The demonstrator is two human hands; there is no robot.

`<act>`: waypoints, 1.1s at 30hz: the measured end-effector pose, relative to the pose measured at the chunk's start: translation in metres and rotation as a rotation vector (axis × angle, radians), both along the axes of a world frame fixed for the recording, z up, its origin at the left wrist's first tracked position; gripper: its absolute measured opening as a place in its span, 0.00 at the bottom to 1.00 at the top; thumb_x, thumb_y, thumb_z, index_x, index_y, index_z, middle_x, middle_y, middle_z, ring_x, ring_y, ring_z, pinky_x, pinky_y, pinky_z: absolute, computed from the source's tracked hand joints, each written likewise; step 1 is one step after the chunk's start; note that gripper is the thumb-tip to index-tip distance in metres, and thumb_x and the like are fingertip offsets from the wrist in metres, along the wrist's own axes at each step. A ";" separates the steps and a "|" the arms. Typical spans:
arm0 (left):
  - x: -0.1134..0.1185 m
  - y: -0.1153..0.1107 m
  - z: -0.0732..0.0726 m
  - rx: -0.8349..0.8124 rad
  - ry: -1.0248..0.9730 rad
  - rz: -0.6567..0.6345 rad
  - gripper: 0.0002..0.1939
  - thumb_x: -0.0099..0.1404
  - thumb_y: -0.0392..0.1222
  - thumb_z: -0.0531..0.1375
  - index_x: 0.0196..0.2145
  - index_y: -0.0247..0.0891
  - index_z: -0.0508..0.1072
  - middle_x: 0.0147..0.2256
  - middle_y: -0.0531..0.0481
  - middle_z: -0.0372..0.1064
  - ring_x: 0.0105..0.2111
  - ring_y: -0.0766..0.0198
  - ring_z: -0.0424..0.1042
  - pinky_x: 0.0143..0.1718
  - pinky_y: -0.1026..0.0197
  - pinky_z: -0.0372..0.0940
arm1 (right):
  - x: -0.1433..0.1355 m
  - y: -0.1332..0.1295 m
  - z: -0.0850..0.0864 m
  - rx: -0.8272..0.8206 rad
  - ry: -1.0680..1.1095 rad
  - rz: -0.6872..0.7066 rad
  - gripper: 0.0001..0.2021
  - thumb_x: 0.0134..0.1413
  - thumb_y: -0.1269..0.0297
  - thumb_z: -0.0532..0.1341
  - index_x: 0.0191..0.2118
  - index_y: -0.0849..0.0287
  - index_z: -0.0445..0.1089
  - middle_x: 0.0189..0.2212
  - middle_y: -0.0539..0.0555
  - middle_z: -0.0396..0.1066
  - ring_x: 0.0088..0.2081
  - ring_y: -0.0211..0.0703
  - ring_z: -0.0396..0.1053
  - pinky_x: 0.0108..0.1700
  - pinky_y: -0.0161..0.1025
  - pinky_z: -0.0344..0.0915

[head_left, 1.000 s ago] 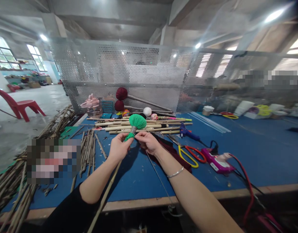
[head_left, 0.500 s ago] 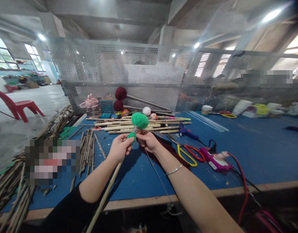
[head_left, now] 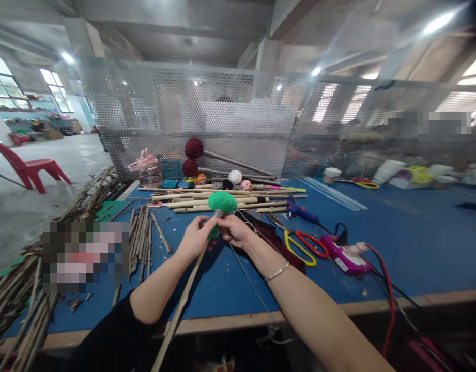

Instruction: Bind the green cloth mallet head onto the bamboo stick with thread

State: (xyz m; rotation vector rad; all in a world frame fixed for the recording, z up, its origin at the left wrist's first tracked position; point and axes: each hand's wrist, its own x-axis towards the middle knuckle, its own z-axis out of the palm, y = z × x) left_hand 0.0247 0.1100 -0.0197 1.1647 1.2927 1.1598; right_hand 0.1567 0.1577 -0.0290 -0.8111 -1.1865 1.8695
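A mallet with a round green cloth head [head_left: 222, 201] is held out over the table, its long wooden stick [head_left: 179, 309] slanting down toward me. Grey cord is wound around the neck [head_left: 219, 213] below the head, and green cloth shows beneath the winding. My left hand [head_left: 198, 238] is closed around the mallet just under that winding. Against the neck, my right hand [head_left: 234, 230] pinches the thin cord [head_left: 246, 273], which runs down past the table's front edge. A pale loop of it passes over my right wrist. The fingertips' exact hold is partly hidden.
Scissors [head_left: 300, 248] with yellow and red handles lie right of my hands, near dark red cloth [head_left: 284, 248], a blue glue gun [head_left: 300, 211] and a purple power strip [head_left: 346, 256]. Sticks [head_left: 140, 243] lie left. Two dark red mallets [head_left: 194, 148] lean behind against perforated metal.
The green head has tipped and dropped slightly, and the stick's lower end has swung right. My left hand has turned over the neck. A pale cord loop now shows beyond my right hand.
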 end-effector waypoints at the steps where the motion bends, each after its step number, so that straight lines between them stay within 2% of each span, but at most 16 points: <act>1: 0.000 -0.001 0.000 0.062 0.069 0.033 0.24 0.51 0.55 0.60 0.39 0.35 0.66 0.28 0.49 0.68 0.18 0.68 0.67 0.14 0.68 0.59 | -0.001 0.000 0.000 0.011 -0.010 -0.004 0.18 0.34 0.58 0.68 0.24 0.61 0.58 0.10 0.38 0.44 0.12 0.24 0.35 0.13 0.28 0.30; 4: -0.001 -0.003 0.002 0.185 0.249 0.062 0.19 0.47 0.50 0.64 0.32 0.34 0.68 0.25 0.51 0.68 0.16 0.71 0.64 0.15 0.69 0.58 | -0.001 0.000 -0.001 0.026 -0.042 -0.010 0.18 0.34 0.57 0.68 0.25 0.61 0.59 0.11 0.38 0.46 0.13 0.24 0.35 0.13 0.28 0.30; 7: -0.001 -0.003 0.004 0.206 0.318 0.027 0.13 0.47 0.45 0.63 0.28 0.34 0.68 0.20 0.54 0.66 0.16 0.70 0.63 0.17 0.69 0.58 | 0.000 0.001 -0.002 0.046 -0.072 -0.026 0.18 0.35 0.56 0.67 0.24 0.60 0.58 0.10 0.37 0.44 0.12 0.24 0.35 0.13 0.28 0.31; 12: -0.003 0.001 0.008 0.138 0.239 0.074 0.09 0.49 0.42 0.60 0.26 0.34 0.68 0.16 0.55 0.64 0.15 0.70 0.63 0.17 0.69 0.57 | 0.004 0.001 0.003 0.088 -0.110 -0.002 0.18 0.38 0.54 0.66 0.24 0.60 0.58 0.09 0.38 0.44 0.12 0.25 0.35 0.13 0.28 0.32; 17: -0.011 0.009 0.007 0.107 0.134 0.088 0.10 0.50 0.45 0.60 0.25 0.34 0.66 0.14 0.58 0.60 0.11 0.73 0.57 0.13 0.70 0.52 | 0.010 -0.001 0.013 0.081 -0.068 -0.058 0.15 0.34 0.62 0.67 0.23 0.60 0.59 0.09 0.38 0.46 0.12 0.25 0.37 0.13 0.27 0.32; 20: -0.011 0.010 0.006 0.122 0.024 0.062 0.12 0.50 0.46 0.61 0.25 0.35 0.65 0.13 0.59 0.59 0.10 0.74 0.55 0.11 0.71 0.49 | 0.010 -0.002 0.017 0.085 0.009 -0.076 0.15 0.34 0.62 0.67 0.24 0.61 0.60 0.09 0.38 0.45 0.12 0.25 0.36 0.13 0.27 0.33; 25: -0.003 0.005 0.011 0.069 -0.374 -0.006 0.15 0.48 0.45 0.64 0.23 0.35 0.61 0.14 0.60 0.56 0.11 0.78 0.52 0.10 0.75 0.46 | 0.003 -0.002 0.016 0.071 0.034 -0.090 0.17 0.32 0.58 0.68 0.22 0.60 0.58 0.08 0.38 0.45 0.12 0.25 0.37 0.13 0.27 0.33; 29: -0.001 0.002 0.015 -0.103 -0.617 -0.132 0.12 0.49 0.40 0.64 0.25 0.33 0.63 0.21 0.57 0.59 0.13 0.82 0.52 0.09 0.79 0.43 | 0.002 -0.001 0.013 0.098 0.069 -0.074 0.18 0.33 0.58 0.68 0.27 0.60 0.61 0.10 0.38 0.47 0.12 0.25 0.36 0.13 0.28 0.32; 33: -0.004 0.005 0.011 -0.332 -0.692 -0.195 0.07 0.55 0.38 0.60 0.28 0.32 0.65 0.21 0.56 0.60 0.14 0.82 0.56 0.11 0.80 0.51 | 0.008 0.002 0.007 0.053 0.079 0.051 0.18 0.37 0.58 0.67 0.32 0.61 0.62 0.11 0.38 0.47 0.13 0.24 0.34 0.14 0.27 0.30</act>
